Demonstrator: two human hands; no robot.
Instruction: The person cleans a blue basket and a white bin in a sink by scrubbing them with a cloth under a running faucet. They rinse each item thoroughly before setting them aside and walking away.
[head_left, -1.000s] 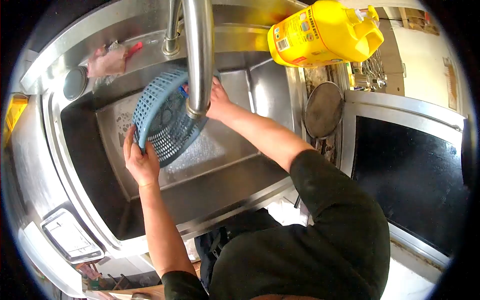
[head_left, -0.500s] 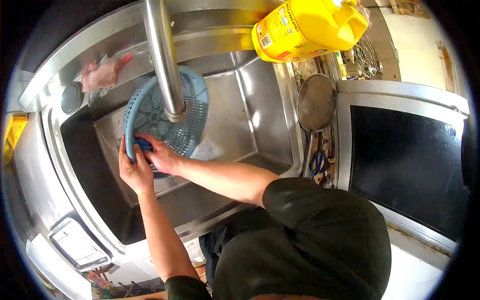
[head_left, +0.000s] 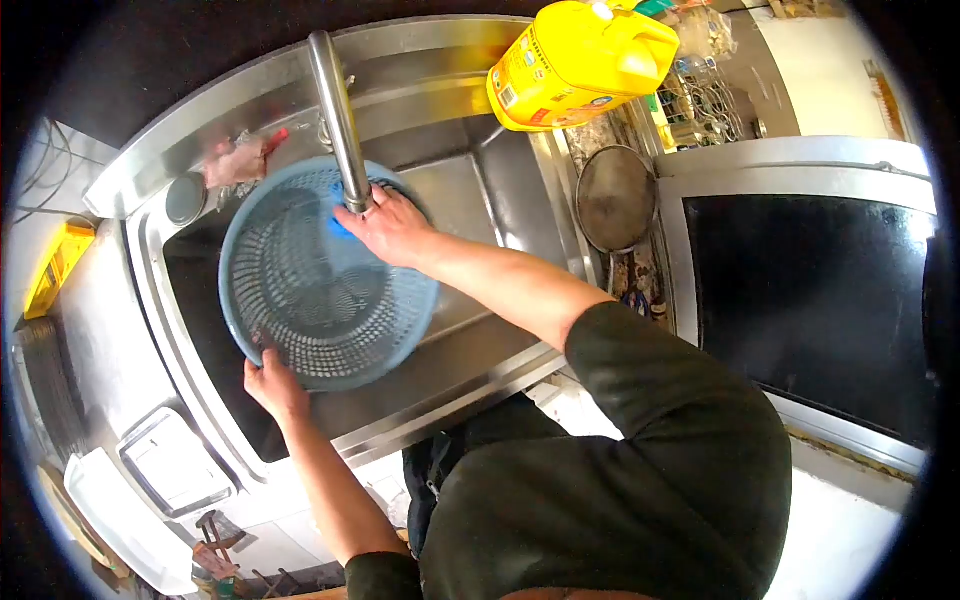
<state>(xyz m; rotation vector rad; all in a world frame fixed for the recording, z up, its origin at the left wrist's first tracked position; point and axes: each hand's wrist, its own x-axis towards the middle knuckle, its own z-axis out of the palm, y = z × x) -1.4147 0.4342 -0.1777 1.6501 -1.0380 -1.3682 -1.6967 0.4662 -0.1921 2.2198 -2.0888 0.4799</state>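
Observation:
A round blue-grey plastic colander faces me above the sink, its perforated inside showing. My left hand grips its rim at the lower left, thumb over the edge. My right hand reaches to the colander's upper right side beside the faucet, closed on a bright blue scrubbing cloth. Most of the cloth is hidden by the fingers, so whether it is a cloth or a pad is hard to make out. The faucet's spout end overlaps the fingers in this view.
The steel sink surrounds the colander. On its back right corner stands a yellow jug. A round mesh strainer lies right of the sink. A pink packet and a round lid sit at the back left.
The colander has turned from a steep tilt to face me more fully. My right hand moved with the blue cloth from the near-left rim up toward the faucet; my left hand shifted down slightly.

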